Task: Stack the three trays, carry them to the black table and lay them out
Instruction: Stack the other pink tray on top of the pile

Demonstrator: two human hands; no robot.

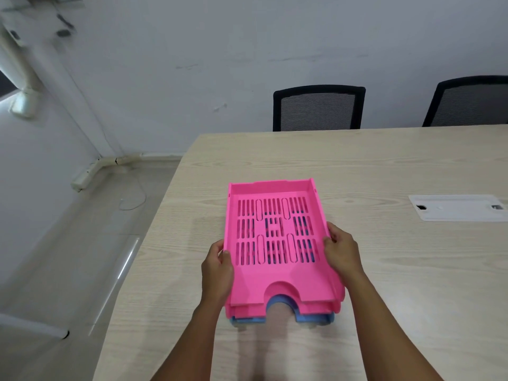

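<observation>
Three slotted letter trays sit nested in one stack on the light wooden table (384, 284). The top pink tray (275, 273) covers a second pink tray (330, 306), whose front lip shows just below it. A blue tray (313, 318) lies at the bottom, visible along the front edge and through the slots. My left hand (218, 268) grips the stack's left wall, thumb over the rim. My right hand (342, 248) grips the right wall the same way. The black table is not in view.
Two black mesh office chairs (319, 108) (467, 103) stand behind the table's far edge. A white cable-port cover (456, 208) is set into the tabletop at right. Grey floor, a white conduit (90, 171) and a loose cable lie left of the table.
</observation>
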